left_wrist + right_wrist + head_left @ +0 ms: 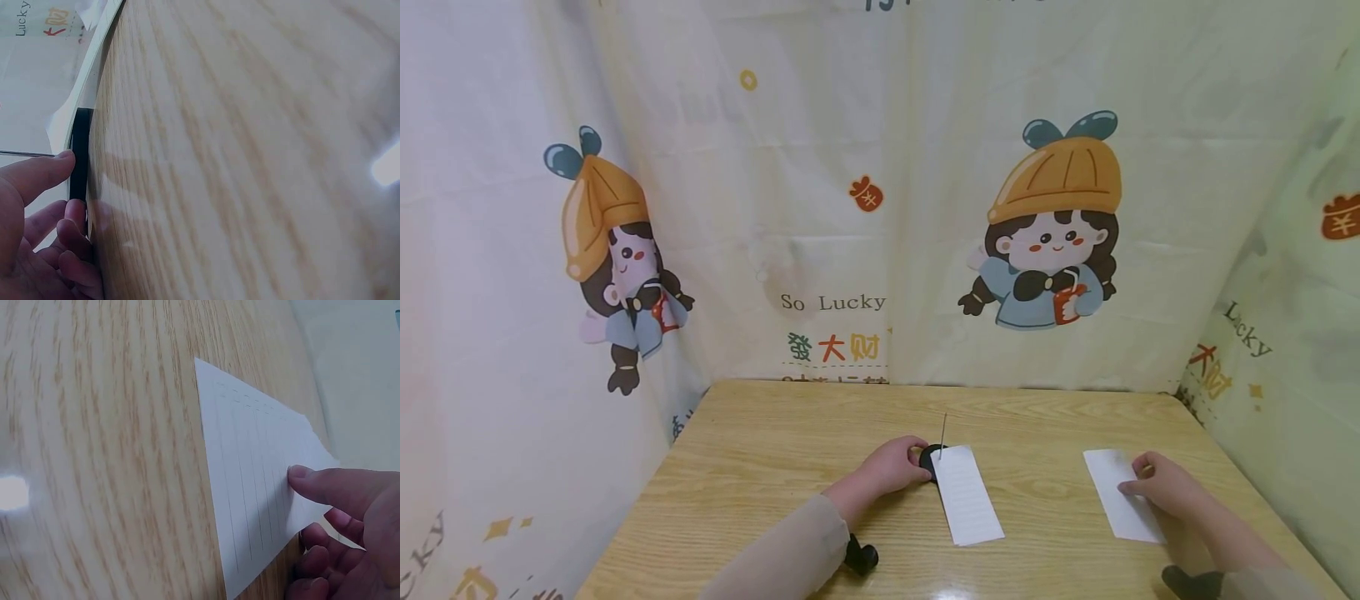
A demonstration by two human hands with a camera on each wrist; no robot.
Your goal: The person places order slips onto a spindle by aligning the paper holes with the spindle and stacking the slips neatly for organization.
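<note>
A black round base (927,463) with a thin upright metal spike (943,429) stands on the table, like a bill spike. My left hand (895,465) grips the base at its left side; in the left wrist view the thumb lies at the top of the black base (80,159). White lined paper slips (968,500) lie over the base, and the spike rises at their upper left corner. Farther right, my right hand (1172,489) pinches another lined paper slip (244,475) between thumb and fingers, near one edge. The fingers beneath that slip are partly hidden.
The wooden table (760,450) reaches back to a printed cloth curtain (820,250), which also hangs along both sides. A black strap piece (861,557) hangs at my left wrist, and another (1191,582) at my right.
</note>
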